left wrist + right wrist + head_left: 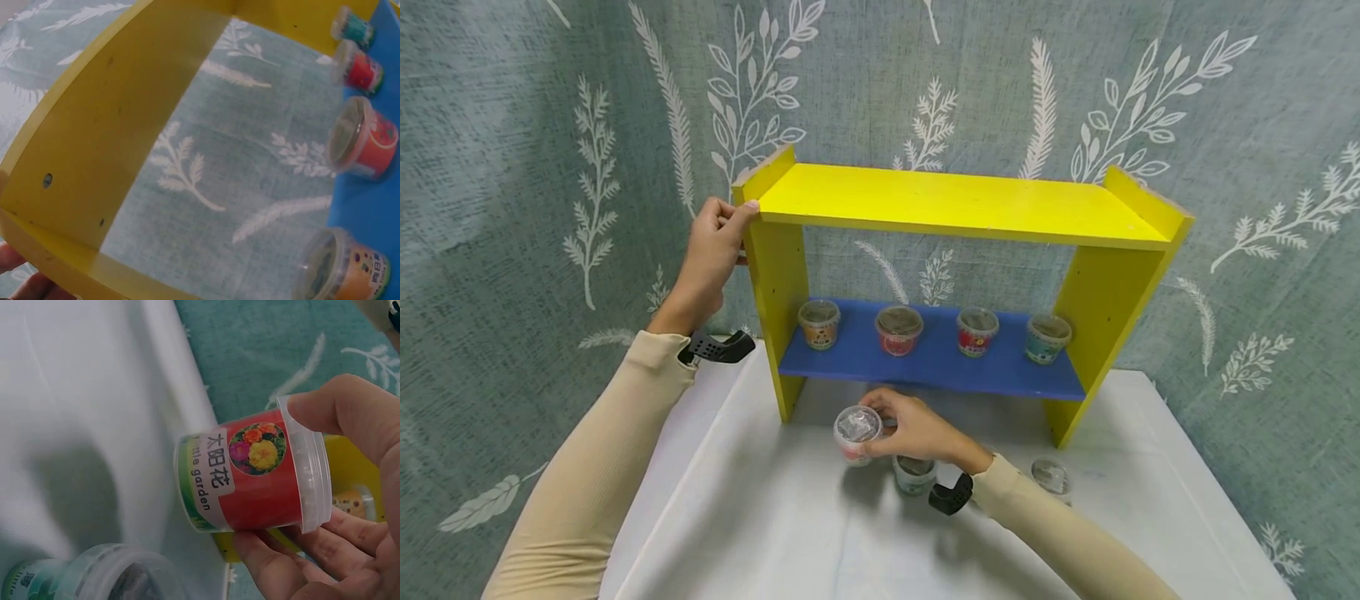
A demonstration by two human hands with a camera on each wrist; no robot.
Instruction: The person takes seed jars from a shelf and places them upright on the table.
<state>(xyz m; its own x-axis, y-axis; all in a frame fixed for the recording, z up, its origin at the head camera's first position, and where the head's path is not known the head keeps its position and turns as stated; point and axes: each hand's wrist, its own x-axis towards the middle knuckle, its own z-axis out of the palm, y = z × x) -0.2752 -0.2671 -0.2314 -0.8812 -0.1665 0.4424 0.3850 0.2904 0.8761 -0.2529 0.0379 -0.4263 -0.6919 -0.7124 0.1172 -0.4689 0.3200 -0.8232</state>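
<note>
One red cup (259, 475) is pinched in my right hand (916, 429), while my left hand (709, 254) grips the shelf (947, 193). Swinging low, I might topple the green cup (914, 482) nearby.

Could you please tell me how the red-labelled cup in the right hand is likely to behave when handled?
The red-labelled cup is probably light, since the right hand alone holds it up. Its clear plastic rim looks smooth, so it may feel a little slippery. Being round, it would likely roll if laid on its side.
</note>
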